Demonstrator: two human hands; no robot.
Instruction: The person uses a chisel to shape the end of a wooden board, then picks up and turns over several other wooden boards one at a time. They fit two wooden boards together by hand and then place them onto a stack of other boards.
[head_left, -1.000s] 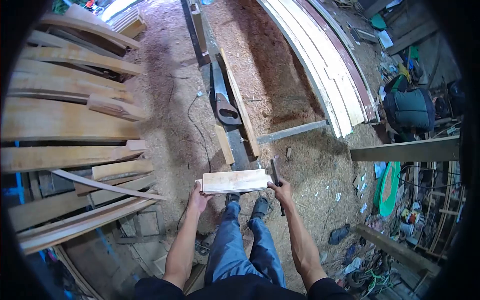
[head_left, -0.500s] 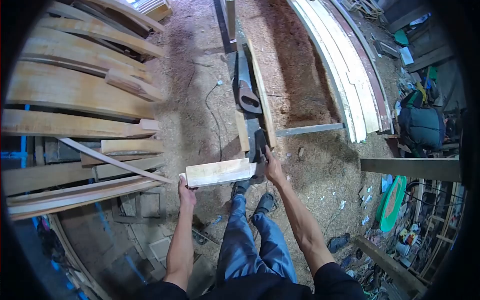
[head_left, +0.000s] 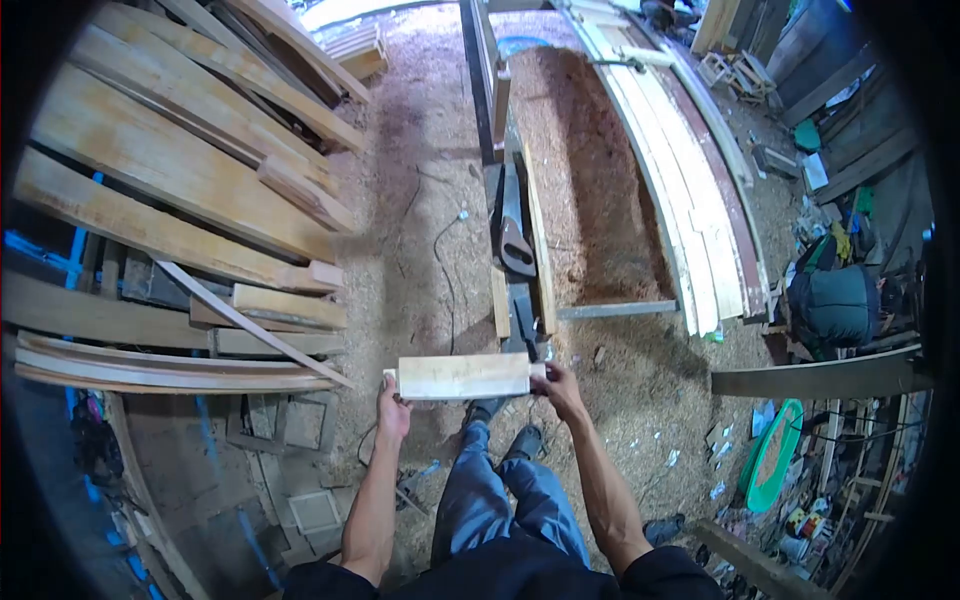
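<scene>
A pale wooden board with a narrower tenon at each end spans the gap between my hands, above my feet. My left hand is closed on its left tenon. At the other end, my right hand has its fingers around the right tenon. Just beyond the board is a narrow dark bench, running away from me. On its near part lies a dark flat tool, its kind unclear. Farther along rests a handsaw with a brown handle, between wooden strips.
Stacked thick planks project from the left. Long pale boards lie at the right, with a crouching person beyond them. A grey beam and a green oval object are nearer. Sawdust covers the floor.
My right hand has let go of the dark tool, now lying on the bench, and taken the board's right tenon. The board is more level, and the view has tilted upward.
</scene>
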